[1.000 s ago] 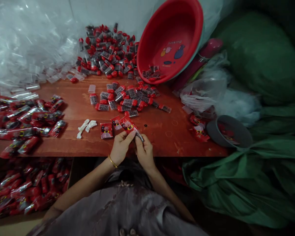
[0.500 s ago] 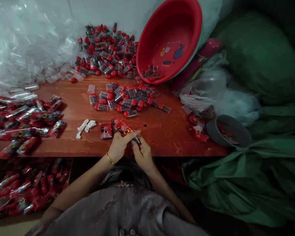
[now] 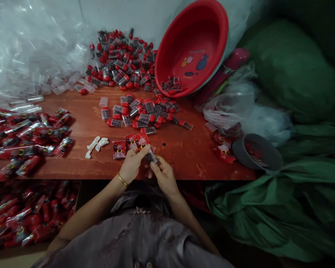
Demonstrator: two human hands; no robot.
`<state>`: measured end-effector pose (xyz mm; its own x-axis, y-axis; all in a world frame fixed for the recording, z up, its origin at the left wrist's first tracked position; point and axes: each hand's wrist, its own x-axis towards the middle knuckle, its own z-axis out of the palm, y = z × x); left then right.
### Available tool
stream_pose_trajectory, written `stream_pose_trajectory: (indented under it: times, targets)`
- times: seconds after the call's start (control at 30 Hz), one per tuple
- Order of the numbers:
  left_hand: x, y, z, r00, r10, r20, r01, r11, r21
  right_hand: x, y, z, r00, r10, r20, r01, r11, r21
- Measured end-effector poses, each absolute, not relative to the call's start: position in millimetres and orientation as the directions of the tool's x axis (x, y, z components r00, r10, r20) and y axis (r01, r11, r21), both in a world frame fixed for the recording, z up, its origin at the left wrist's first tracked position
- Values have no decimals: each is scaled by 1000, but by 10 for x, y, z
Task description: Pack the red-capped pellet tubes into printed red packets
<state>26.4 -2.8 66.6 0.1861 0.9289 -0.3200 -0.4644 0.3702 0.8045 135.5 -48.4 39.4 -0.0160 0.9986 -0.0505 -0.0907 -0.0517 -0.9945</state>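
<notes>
My left hand (image 3: 132,163) pinches a red printed packet (image 3: 142,139), thumb on top, a gold bangle at the wrist. Below the print, a small clear container with dark contents (image 3: 151,158) lies between my two hands. Closed around its near end are the fingers and thumb of my right hand (image 3: 165,176). Whether the container sits inside the packet or against it I cannot tell. Another flat red packet (image 3: 119,149) rests on the table just left, and a further one (image 3: 130,140) lies partly behind the held packet.
Red-capped containers (image 3: 145,111) are spread beyond my hands, with a larger heap (image 3: 123,59) behind. A red basin (image 3: 192,33) leans at the back. Filled packets (image 3: 30,134) pile up left, more in a box (image 3: 30,216) below. A grey bowl (image 3: 237,149) stands right.
The container between my hands has turned and shows more of its clear side. The packet in my left hand now stands more upright, and my right hand has shifted slightly lower.
</notes>
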Motion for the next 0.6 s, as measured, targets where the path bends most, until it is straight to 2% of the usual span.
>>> stream_pose_trajectory:
  times: [0.2, 0.33, 0.5, 0.6]
  targets:
    - [324, -141, 610, 284, 877, -387, -478, 480, 736, 1343, -458, 423, 77, 996, -52, -39, -49, -998]
    - [332, -175, 612, 296, 875, -384, -506, 484, 714, 1346, -371, 379, 136, 990, -45, -22, -43, -999]
    - [199, -138, 598, 323, 846, -424, -532, 533, 658, 1289, -285, 255, 184, 980, 77, 125, 54, -991]
    - [26, -100, 584, 291, 818, -496, -522, 570, 634, 1290, -187, 262, 125, 976, 176, 260, 139, -956]
